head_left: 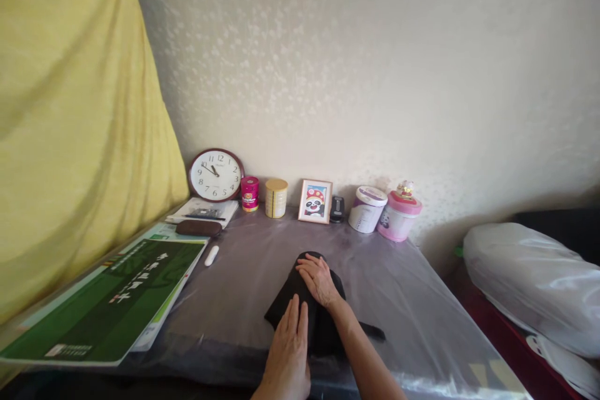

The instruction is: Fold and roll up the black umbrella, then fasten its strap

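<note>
A piece of black fabric lies folded on the table near its front edge, with a narrow dark strap sticking out to the right. I cannot make out what kind of article it is. My right hand rests flat across its upper part, fingers stretched out and pointing left. Lower down, my left hand is laid along its left part, fingers straight and pointing away from me. Neither hand grasps anything. Parts of the fabric are hidden beneath my hands and right forearm.
Green booklets, a brown case and a small white object lie left. Along the wall stand a clock, a pink tin, a yellow-lidded can, a panda picture frame and two tubs.
</note>
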The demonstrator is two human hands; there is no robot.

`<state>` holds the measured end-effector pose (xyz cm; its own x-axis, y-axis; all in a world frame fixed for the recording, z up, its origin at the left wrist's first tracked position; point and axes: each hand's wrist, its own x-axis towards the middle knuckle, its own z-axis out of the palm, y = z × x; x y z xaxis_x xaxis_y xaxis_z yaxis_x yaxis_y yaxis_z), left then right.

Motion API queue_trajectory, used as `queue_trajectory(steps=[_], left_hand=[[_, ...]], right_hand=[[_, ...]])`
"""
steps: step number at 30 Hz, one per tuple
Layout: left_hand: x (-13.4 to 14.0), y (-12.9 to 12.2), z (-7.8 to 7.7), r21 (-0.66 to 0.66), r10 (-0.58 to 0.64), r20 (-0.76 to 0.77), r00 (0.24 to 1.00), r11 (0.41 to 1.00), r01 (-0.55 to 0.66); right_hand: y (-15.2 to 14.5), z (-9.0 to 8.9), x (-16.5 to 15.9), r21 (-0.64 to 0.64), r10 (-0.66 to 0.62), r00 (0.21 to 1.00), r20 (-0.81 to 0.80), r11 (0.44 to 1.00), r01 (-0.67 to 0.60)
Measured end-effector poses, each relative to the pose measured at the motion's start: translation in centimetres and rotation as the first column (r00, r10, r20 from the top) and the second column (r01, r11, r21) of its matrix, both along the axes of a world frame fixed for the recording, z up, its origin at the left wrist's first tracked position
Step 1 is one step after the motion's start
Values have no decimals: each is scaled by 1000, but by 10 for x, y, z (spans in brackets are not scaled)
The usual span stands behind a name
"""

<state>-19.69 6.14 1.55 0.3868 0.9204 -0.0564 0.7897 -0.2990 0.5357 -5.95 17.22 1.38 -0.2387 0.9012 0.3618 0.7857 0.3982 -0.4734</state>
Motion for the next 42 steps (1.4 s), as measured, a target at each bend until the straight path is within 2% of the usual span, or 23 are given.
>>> queue_trajectory(steps=[5,7,9,12,15,18,20,23,26,29,33,36,37,39,41,42], left_hand=[[3,3,1,-1,11,-18,1000,1000,-11],[3,3,1,10,13,-40,999,1000,-13],[4,3,1,17,18,-54,998,1000,-17],[4,2,1,15,26,-70,997,1000,-25],[3,1,2,42,23,-128,992,999,-18],[3,0,5,86,41,-236,971,996,-21],[5,-2,11,96,71,-326,943,994,-42],[6,-6,22,120,118,-431,895,990,-73],[6,-9,27,153,156,-472,868,984,-94],[4,-9,25,153,156,-464,872,984,-95],[-4,-3,20,110,116,-301,947,990,-87],[-18,5,29,34,140,-7,990,990,-139],[-24,7,34,-63,160,119,980,986,-153],[-38,12,48,-324,193,365,911,943,-70],[-52,16,59,-474,283,570,771,880,28],[-58,18,63,-490,301,595,745,871,40]], right_hand=[[27,-5,8,12,-184,983,-28,983,185],[27,-7,10,31,-301,949,-96,952,305],[18,-14,13,51,-364,911,-191,924,380],[-12,-27,22,56,-335,911,-239,932,358],[-47,-33,39,-20,-342,937,-72,940,342],[-74,-25,54,-61,-386,920,75,919,390],[-84,-15,57,-43,-388,916,99,918,394],[-93,-4,54,-70,-317,943,106,943,325],[-99,-3,56,-137,-271,959,85,950,280],[-100,-8,64,-164,-287,958,6,945,284],[-97,-16,75,-188,-305,945,-118,941,280],[-92,-19,82,-189,-309,914,-264,945,265],[-89,-19,85,-190,-315,892,-323,945,265],[-84,-21,89,-220,-361,815,-453,931,290],[-78,-21,91,-309,-441,696,-567,897,317],[-75,-21,91,-364,-479,636,-605,877,314]])
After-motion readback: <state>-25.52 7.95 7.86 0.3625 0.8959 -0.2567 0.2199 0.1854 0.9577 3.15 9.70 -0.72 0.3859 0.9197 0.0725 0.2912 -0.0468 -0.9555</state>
